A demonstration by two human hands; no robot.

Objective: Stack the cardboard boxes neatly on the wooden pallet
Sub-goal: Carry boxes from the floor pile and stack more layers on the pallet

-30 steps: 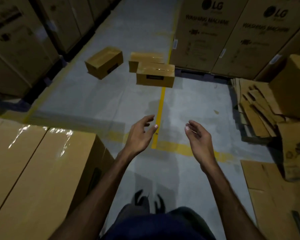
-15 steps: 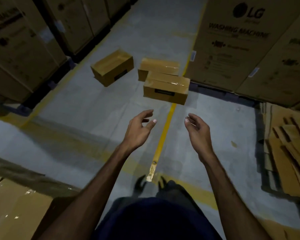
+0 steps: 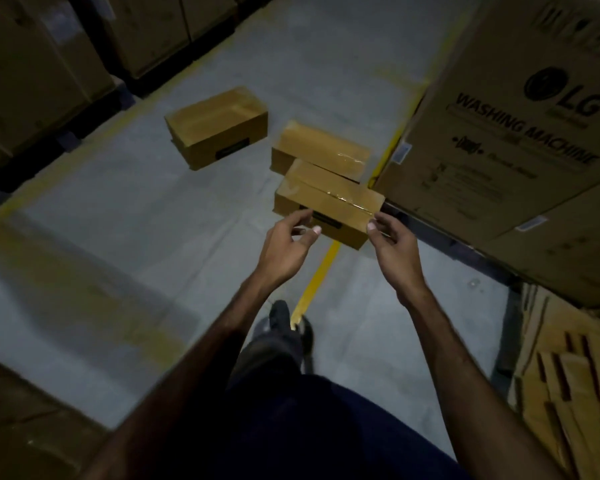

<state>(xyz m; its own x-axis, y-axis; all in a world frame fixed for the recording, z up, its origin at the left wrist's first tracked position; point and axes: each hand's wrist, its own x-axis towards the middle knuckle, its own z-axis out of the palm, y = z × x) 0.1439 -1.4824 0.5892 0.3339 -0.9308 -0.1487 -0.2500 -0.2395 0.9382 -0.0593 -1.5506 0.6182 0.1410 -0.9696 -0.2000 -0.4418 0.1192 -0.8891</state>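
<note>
My left hand [image 3: 282, 250] and right hand [image 3: 394, 250] reach out with fingers loosely curled, holding nothing, either side of the near face of the taped brown cardboard box [image 3: 329, 206]. It lies on the grey concrete floor [image 3: 153, 220], against a second box [image 3: 321, 150]; contact unclear.

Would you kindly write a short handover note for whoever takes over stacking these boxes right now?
Left hand: open, reaching at the near box's left end, nothing gripped.
Right hand: open, at that box's right end, nothing gripped.
Boxes: the near box, a second box right behind it, and a third box off to the left, all on the floor.
Done: none of the three is lifted.
Left: pick up each box and stack it on the pallet, which is not in view.
</note>
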